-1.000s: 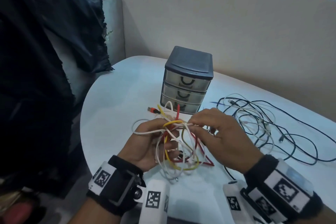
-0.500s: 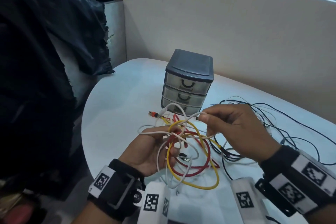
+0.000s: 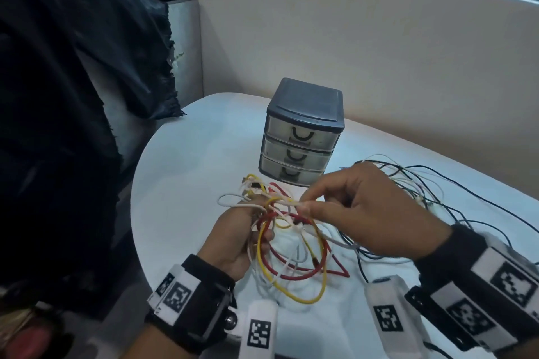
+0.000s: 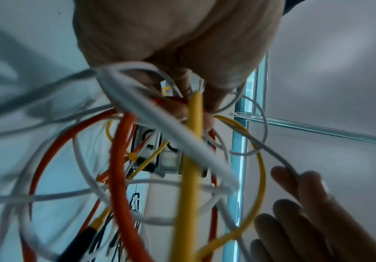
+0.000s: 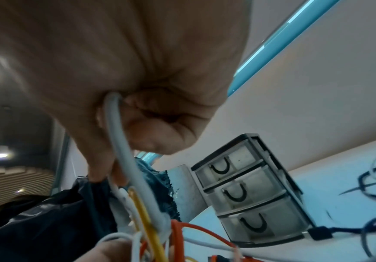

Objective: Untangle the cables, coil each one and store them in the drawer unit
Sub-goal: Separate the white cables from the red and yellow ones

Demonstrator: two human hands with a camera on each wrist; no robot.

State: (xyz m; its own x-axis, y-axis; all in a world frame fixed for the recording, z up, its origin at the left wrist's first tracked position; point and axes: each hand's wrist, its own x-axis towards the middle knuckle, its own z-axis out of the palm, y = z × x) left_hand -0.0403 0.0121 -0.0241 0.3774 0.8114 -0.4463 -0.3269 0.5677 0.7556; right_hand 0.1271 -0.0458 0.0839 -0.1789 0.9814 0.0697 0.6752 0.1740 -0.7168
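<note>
nearest to me, my left hand (image 3: 233,237) is gripping the tangle of cables just above the tabletop (image 3: 186,183), fingers curled round the bunch where the loops cross. the yellow cable (image 3: 294,297) and the red cable (image 3: 291,277) are hanging from it in wide loops, the lowest ones resting on the tabletop. my right hand (image 3: 367,213) is pinching a white cable (image 3: 329,239) between thumb and forefinger, just beside the left hand's fingertips, its other fingers curled in. to the right, a loose pile of black and white cables (image 3: 455,198) is lying spread on the tabletop, partly behind my right hand. beyond the hands, the drawer unit (image 3: 303,137) is standing upright, all three drawers closed.
</note>
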